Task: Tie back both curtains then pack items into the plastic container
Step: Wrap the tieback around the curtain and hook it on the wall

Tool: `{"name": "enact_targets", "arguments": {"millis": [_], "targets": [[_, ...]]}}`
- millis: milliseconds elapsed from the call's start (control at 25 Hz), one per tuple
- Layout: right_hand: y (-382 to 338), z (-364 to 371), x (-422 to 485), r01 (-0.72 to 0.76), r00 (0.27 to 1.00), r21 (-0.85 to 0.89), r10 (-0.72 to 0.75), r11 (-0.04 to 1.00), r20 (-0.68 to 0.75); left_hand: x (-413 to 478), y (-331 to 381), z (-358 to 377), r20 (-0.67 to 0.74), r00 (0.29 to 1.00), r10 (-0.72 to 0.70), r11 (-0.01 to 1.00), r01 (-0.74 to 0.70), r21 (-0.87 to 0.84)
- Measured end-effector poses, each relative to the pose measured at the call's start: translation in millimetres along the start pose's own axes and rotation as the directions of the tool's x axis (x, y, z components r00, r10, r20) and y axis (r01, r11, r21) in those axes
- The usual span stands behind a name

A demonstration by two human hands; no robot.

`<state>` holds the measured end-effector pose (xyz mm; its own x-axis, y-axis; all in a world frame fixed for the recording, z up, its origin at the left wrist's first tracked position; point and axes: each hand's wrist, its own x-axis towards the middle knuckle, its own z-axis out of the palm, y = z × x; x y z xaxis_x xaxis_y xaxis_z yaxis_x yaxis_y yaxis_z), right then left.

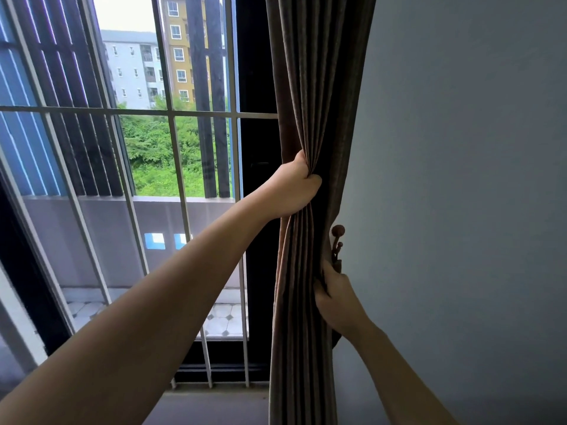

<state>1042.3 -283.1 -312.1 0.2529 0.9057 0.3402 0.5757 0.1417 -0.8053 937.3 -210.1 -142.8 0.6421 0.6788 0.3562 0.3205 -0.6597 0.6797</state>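
A brown pleated curtain (310, 87) hangs at the right side of the window, gathered into a narrow bundle. My left hand (293, 187) grips the bundle at its waist, fingers curled round the folds. Lower down, my right hand (334, 297) holds the curtain's right edge, with its fingertips tucked behind the fabric. Just above that hand a brown tieback hook with a round knob (337, 236) sticks out from the wall, partly covered by the curtain. The plastic container is not in view.
White window bars (181, 191) cover the glass to the left, with a dark frame (257, 142) beside the curtain. A plain grey wall (460, 179) fills the right side. A balcony with tiled floor lies outside.
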Motion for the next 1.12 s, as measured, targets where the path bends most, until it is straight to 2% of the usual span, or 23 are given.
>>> {"name": "enact_targets", "arguments": {"millis": [120, 240, 360, 480, 600, 640, 720, 800, 880, 1120], "targets": [[-2, 4, 1, 0.075, 0.997, 0.003, -0.075, 0.997, 0.002, 0, 2, 0, 0.025, 1.0, 0.0, 1.0, 0.001, -0.03], [4, 1, 3, 0.064, 0.997, 0.034, -0.065, 0.997, 0.034, -2, 2, 0, 0.057, 0.998, -0.007, 0.997, 0.011, -0.072], [9, -1, 5, 0.056, 0.995, -0.01, -0.056, 0.998, 0.077, -3, 3, -2, 0.063, 0.998, -0.003, 0.996, 0.009, -0.089], [0, 6, 3, 0.033, 0.986, -0.011, -0.031, 0.999, 0.164, -3, 6, 1, 0.044, 0.999, -0.008, 0.997, 0.011, -0.08], [-4, 15, -5, 0.035, 0.97, 0.094, -0.056, 0.995, 0.238, -4, 7, 10, -0.039, 0.999, 0.011, 1.0, -0.011, 0.004], [-3, 17, -6, 0.029, 0.972, 0.164, -0.067, 0.986, 0.227, -3, 6, 12, -0.08, 0.997, 0.018, 0.998, -0.013, 0.059], [-2, 23, 0, 0.03, 0.993, 0.284, -0.062, 0.958, 0.103, -2, 4, 13, -0.132, 0.991, 0.017, 0.991, 0.001, 0.132], [-6, 19, 18, 0.027, 0.997, 0.336, -0.003, 0.942, -0.072, -1, 0, 12, -0.115, 0.993, -0.005, 0.996, 0.014, 0.083], [-19, 7, 45, 0.031, 0.984, 0.361, 0.035, 0.932, -0.177, -2, -2, 12, -0.1, 0.995, -0.013, 1.0, 0.014, 0.014], [-65, -39, 112, 0.2, 0.962, 0.416, -0.098, 0.887, -0.254, -10, -3, 10, -0.163, 0.987, -0.012, 0.986, -0.016, -0.167]]}}
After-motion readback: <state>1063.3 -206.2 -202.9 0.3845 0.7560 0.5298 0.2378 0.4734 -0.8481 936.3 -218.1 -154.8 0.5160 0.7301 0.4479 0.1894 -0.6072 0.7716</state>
